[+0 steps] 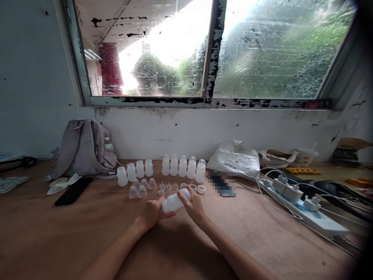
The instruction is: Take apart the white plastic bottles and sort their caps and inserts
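Backpack: soft grey-mauve fabric (84, 149), slumped against the wall at the far left.
Phone: a flat, glossy black slab (73, 191), laid in front of the backpack.
Open bottles: four frosted, waisted cylinders (131, 172), stood upright in a row.
Clear domes: small, rounded, see-through caps (142, 191), grouped before the open bottles.
Left hand: closed (154, 213) around one end of the held bottle.
Teats: small, clear, pointed pieces on round bases (168, 186), set just beyond the hands.
Held bottle: smooth, milky white and rounded (175, 201), tilted between both hands above the brown tabletop (233, 229).
Capped bottles: five translucent, dome-topped shapes (182, 166), lined up behind.
Right hand: fingers curled (192, 203) over the bottle's other end.
Rings: white, hollow circles (201, 189), placed beside the right hand.
Bag: crinkled, silvery sheet (237, 158).
Power strip: long, white, hard casing (313, 217), with plugs and cables attached.
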Tool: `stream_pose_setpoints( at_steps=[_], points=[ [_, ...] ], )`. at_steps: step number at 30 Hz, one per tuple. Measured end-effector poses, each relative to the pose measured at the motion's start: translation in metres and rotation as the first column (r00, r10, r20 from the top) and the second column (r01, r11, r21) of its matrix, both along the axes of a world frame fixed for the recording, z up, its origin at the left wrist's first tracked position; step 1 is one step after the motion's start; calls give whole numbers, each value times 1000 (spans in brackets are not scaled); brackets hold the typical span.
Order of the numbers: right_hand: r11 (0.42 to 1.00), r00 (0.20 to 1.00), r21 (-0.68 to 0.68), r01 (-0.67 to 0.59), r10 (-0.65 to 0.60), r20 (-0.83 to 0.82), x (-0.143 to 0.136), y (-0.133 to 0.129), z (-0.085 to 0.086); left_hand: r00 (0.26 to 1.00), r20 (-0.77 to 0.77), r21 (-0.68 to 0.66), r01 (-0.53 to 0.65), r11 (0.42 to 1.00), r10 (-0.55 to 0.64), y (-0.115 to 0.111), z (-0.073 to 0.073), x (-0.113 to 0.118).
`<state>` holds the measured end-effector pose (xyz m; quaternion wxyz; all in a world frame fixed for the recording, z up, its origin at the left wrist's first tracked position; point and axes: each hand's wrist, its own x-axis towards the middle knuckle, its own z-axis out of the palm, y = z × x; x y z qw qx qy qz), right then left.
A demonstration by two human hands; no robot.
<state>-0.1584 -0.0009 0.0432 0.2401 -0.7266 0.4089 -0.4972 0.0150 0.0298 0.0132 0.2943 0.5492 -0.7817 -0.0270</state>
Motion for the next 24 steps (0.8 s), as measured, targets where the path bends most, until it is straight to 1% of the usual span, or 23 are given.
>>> stream_pose_setpoints(
  at_steps=[5,10,13,16,18,20,22,24],
  points=[
    [1000,1000,-5,-21,21,16,-1,1,1,997,-75,74,25,997,-20,2,6,-2],
    [999,999,-39,-32,33,22,-2,4,3,988,-149,102,66,993,-51,2,3,-1],
    [996,1000,-87,-30,30,-3,-4,5,4,982,-180,115,85,990,-64,1,1,0],
    [985,998,-171,-33,24,-50,-5,4,4,983,-172,119,83,989,-62,1,3,0],
    [974,996,-224,-27,8,-86,-6,2,2,989,-147,132,56,990,-37,2,4,-2],
    [965,993,-262,4,-35,-114,-4,1,0,994,-105,132,-21,991,35,3,4,-5],
    [954,986,-295,53,-98,-138,-1,2,-4,991,-48,91,-120,989,124,5,4,-8],
    [940,976,-328,92,-151,-158,4,5,-7,982,2,33,-191,981,191,6,2,-10]
  ],
)
